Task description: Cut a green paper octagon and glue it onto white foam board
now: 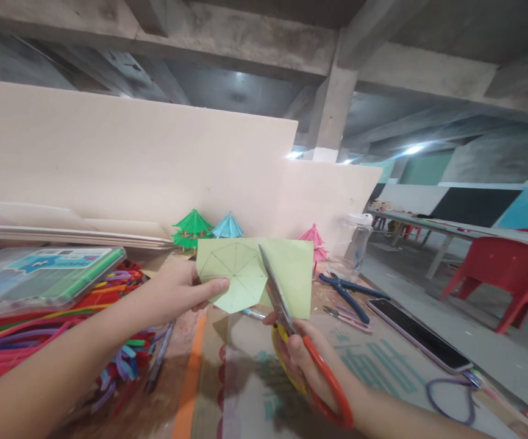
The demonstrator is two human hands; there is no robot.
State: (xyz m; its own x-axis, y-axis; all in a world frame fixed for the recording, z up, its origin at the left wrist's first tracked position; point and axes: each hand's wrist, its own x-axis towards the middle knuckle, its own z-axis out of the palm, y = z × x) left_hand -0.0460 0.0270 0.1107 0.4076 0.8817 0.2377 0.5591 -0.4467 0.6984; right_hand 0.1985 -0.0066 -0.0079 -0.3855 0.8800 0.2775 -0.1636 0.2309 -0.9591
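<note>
My left hand [186,283] pinches the left edge of a pale green sheet of paper [291,268], thumb in front. Pencil lines on its left half form a many-sided outline with spokes meeting at a middle point, and the lower edge there is cut along the outline. In my right hand [310,353] is a pair of scissors [277,286] with red and yellow handles. Their blades point up and lie across the paper at the outline's right side. Whether the blades are fully closed is hard to make out.
Colourful pipe cleaners [21,347] and a plastic case [53,274] lie left. Small green [194,225], blue [228,225] and pink [314,241] paper umbrellas stand behind. To the right are pliers [349,296], small snips [347,318], a phone [419,332] and a clear bottle [358,244].
</note>
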